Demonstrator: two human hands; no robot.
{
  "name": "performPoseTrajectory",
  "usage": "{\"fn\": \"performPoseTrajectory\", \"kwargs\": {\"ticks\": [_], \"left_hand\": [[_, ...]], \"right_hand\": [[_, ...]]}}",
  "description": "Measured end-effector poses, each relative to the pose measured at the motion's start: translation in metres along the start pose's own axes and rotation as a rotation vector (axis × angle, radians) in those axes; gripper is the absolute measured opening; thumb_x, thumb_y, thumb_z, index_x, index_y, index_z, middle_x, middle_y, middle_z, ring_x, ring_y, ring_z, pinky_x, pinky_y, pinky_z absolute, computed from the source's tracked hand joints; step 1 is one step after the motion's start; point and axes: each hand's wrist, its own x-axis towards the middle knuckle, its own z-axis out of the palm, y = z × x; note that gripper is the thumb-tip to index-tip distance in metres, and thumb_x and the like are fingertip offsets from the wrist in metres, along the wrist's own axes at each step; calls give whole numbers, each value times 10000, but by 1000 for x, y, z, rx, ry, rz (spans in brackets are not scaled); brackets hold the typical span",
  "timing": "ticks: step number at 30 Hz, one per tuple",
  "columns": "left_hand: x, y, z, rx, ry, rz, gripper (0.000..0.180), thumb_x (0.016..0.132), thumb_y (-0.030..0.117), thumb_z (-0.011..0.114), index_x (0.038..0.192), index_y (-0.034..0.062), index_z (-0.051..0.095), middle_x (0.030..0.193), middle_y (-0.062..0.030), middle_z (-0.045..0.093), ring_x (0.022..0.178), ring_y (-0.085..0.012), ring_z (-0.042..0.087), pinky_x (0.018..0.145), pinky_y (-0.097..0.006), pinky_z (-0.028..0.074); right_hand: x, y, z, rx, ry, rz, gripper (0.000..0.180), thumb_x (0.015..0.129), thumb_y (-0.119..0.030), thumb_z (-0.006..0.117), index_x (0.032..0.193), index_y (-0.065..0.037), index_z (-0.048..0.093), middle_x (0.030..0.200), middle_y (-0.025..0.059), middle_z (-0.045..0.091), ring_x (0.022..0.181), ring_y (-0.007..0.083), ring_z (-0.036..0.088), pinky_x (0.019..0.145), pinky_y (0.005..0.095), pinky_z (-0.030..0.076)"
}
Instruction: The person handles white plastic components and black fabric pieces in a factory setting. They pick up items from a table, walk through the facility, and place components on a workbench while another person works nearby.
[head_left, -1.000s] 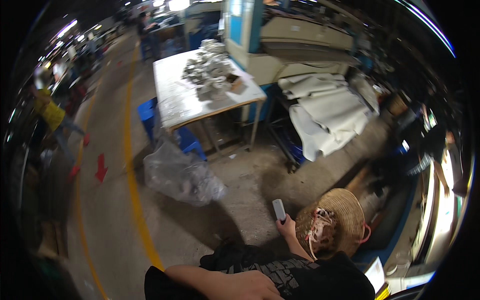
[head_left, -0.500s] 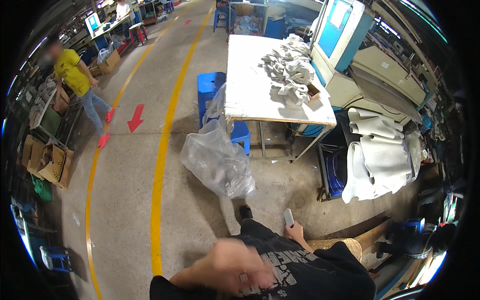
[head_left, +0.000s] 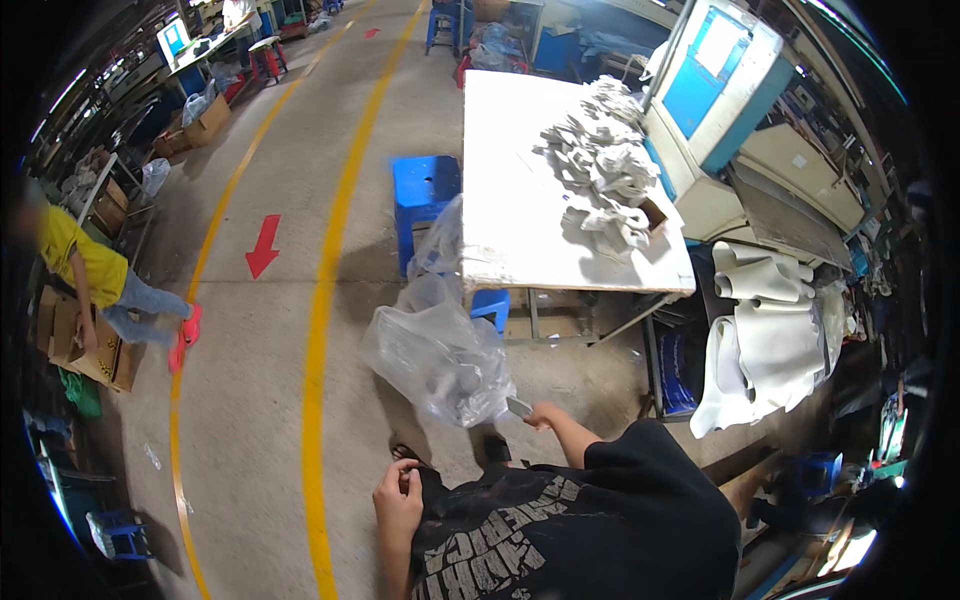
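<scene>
My right hand is closed round a pale flat handheld thing with rounded corners, in front of my body. From this view I cannot tell its exact kind. Beside the hem of my black shirt, my left hand hangs low with its fingers curled in, and nothing shows in them. A clear plastic bag with pale contents lies on the floor just ahead of my right hand. Behind the bag stands a white-topped table bearing a heap of whitish cut pieces.
A blue stool stands at the table's left side. White sheets drape over a low rack on the right, near a large machine. To the left, past yellow floor lines, a person in a yellow shirt walks by cardboard boxes.
My left hand has swung down from before my chest to my left side. My right hand has moved forward and left with the pale thing. The person in yellow has come nearer along the left.
</scene>
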Motion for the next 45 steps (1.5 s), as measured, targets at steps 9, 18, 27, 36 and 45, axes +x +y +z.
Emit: {"fn": "performPoseTrajectory", "kwargs": {"ticks": [9,18,27,36,45], "left_hand": [[135,-105,-147,-39,-261,-180,245,1004,231,613,1176,65,663,861,-88,714,777,-187,683,752,-320,539],[321,-167,-214,-513,-60,-743,604,1018,391,602,1478,230,247,1323,-157,445,1183,-312,522,888,-551,538],[591,-185,-228,-840,-84,-535,555,957,272,662,1373,214,298,1292,-147,455,1108,-320,567,754,-524,569],[740,-321,-383,-273,522,-882,710,908,146,671,1476,-35,286,1465,-315,408,1308,-443,491,1056,-493,465],[833,-354,-399,-522,180,-1406,649,882,207,690,1435,14,410,1318,-264,578,1174,-382,599,972,-460,501]], "right_hand": [[65,-294,7,179,-8,-66,459,854,-492,671,866,-37,724,708,94,680,591,250,656,512,440,543],[5,-560,-38,12,-340,-855,481,941,-375,618,1263,-18,619,1020,188,729,912,262,689,816,423,521],[72,-699,-207,-64,-137,-968,527,968,-526,599,1223,-68,657,1065,223,714,1015,378,674,864,446,510],[223,-903,-414,-256,1,-737,436,974,-375,533,1205,-27,659,1128,234,703,1066,410,662,853,482,526],[492,-1006,-525,-465,243,-766,429,974,-394,515,989,-28,737,906,190,719,864,329,693,792,430,555]]}}
